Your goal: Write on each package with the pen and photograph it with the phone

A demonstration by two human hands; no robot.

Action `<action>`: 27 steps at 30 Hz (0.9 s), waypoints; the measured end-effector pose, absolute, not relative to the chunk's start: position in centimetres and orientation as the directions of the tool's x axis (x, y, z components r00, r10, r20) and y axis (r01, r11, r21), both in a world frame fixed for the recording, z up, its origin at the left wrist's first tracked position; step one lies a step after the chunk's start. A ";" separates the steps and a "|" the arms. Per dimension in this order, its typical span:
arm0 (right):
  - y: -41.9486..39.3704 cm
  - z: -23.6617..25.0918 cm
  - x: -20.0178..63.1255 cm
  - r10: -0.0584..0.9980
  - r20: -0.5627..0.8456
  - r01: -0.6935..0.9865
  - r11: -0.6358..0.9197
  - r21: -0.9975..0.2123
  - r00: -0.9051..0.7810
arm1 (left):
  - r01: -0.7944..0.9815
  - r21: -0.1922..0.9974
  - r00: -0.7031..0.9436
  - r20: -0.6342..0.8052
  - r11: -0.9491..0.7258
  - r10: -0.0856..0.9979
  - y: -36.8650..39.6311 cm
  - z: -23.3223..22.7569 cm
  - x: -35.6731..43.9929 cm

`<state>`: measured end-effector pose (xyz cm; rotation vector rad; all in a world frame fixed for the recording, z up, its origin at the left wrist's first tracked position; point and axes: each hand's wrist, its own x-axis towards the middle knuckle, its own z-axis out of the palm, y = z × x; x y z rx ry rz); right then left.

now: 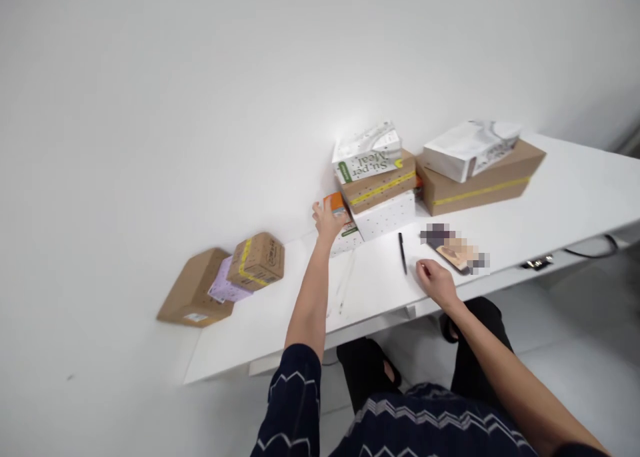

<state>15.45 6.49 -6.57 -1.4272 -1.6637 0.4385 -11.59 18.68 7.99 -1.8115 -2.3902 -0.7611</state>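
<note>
White table; left hand outstretched, grip around orange box; right hand loosely curled, empty.

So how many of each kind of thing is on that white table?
Brown boxes: 4
White boxes: 2
White bags: 1
Small orange box, at the left hand: 1
Purple packets: 1
Pens: 1
Total: 10

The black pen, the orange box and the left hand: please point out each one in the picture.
black pen [403,252], head view, middle of barrel
orange box [336,203], head view, top face
left hand [327,222], head view, back of hand
</note>
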 end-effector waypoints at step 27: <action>6.2 -7.1 16.2 0.840 0.542 0.510 0.455 -0.730 0.025 | 0.235 0.972 -0.173 0.067 -0.025 0.983 4.7 -4.1 -4.6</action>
